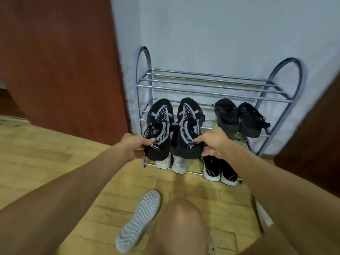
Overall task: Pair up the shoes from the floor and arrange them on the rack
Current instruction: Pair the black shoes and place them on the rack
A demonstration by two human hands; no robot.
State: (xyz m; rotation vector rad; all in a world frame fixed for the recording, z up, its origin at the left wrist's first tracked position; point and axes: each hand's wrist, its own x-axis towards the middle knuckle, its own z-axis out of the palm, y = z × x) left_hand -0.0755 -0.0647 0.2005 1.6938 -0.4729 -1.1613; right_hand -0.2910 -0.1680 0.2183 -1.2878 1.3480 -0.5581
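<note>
At the rack (211, 89), three pairs sit; left hand (133, 146) and right hand (214, 142) each clutch a black-and-grey sneaker's (159, 126) heel; a white shoe (139, 219) remains floored.

Grey metal rack (211, 83) against wall, top tier bare, black-and-grey sneaker pair (173, 127) toes-up at middle tier, black pair (239, 117) beside it, white pair (172, 162) and black white-soled pair (219, 171) on bottom tier, white shoe (138, 220) sole-up on floor.

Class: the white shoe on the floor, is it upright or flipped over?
Flipped over: the white shoe shows its ribbed sole facing up on the wooden floor.
</note>
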